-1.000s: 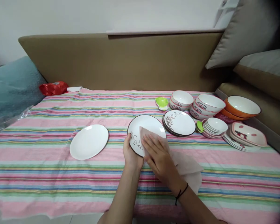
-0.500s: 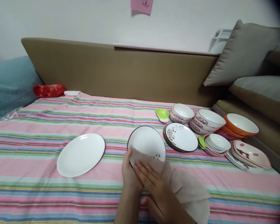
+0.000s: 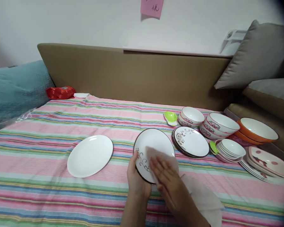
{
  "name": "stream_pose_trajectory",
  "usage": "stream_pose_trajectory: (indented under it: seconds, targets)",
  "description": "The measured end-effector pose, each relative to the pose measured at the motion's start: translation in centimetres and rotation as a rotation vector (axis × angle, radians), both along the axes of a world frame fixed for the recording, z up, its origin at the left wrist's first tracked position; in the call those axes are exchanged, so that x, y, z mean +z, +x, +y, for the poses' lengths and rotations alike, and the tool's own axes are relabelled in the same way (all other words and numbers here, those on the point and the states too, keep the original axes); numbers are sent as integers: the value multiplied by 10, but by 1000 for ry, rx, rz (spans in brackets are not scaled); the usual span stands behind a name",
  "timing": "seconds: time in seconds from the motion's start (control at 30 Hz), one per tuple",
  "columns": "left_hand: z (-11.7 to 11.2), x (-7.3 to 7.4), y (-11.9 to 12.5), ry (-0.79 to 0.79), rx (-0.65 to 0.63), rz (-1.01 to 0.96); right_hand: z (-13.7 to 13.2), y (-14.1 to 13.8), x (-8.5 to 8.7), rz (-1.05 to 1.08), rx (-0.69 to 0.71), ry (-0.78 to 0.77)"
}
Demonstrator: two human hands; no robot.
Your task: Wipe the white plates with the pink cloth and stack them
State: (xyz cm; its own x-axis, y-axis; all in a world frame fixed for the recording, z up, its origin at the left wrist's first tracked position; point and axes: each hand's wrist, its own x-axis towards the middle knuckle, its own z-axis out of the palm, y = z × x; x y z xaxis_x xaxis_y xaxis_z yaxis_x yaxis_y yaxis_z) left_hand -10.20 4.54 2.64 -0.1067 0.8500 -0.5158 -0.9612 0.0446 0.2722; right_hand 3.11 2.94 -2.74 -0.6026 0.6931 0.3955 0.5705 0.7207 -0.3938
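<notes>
My left hand (image 3: pixel 137 180) grips the lower left rim of a round white plate (image 3: pixel 153 138) with a dark edge and a brown scroll pattern, its thumb on top and its other fingers underneath. A thin, pale cloth (image 3: pixel 202 194) lies over the plate's right side and trails down past my right wrist. Pressing that cloth onto the plate, my right hand (image 3: pixel 167 177) keeps its fingers close together and nearly flat. To the left, a plain white oval plate (image 3: pixel 90 156) lies on the striped cloth. Patterned plates (image 3: pixel 191 142) are stacked just right of the held one.
A green leaf-shaped dish (image 3: pixel 170 117), white bowls (image 3: pixel 191 115), larger bowls (image 3: pixel 221 123), orange bowls (image 3: pixel 259 129), small bowls (image 3: pixel 232 148) and pink dishes (image 3: pixel 272 160) stand at right. A red package (image 3: pixel 61 92) lies far left. Cushions (image 3: pixel 253 60) border the right side.
My right hand has slid the cloth rightward off the plate's lower left, showing more of the scroll pattern. My left hand still holds the plate. The whole view has shifted slightly.
</notes>
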Motion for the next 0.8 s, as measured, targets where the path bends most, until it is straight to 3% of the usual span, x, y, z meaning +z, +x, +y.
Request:
stream_pose_trajectory:
  seconds: [0.07, 0.13, 0.2, 0.3, 0.37, 0.53, 0.67, 0.8]
  targets:
    - [0, 4, 0, 28, 14, -3, 5, 7, -2, 25, -185, 32]
    - [0, 6, 1, 26, -4, 14, 5, 7, -2, 63, -284, 47]
    - [1, 3, 2, 15, -30, 23, -2, -1, 1, 70, -200, 38]
    - [2, -3, 2, -40, -99, 10, -15, -12, 11, 20, 71, -5]
    - [3, -4, 1, -46, -89, -7, -18, -9, 16, 16, 101, 13]
    - [3, 2, 3, 13, -7, 7, 0, 23, 8, 39, -212, 144]
    - [-1, 2, 13, 28, -149, 56, 17, 31, 0, 57, -384, 36]
    - [-5, -3, 27, 39, -342, 79, 22, 15, 2, 102, -335, -28]
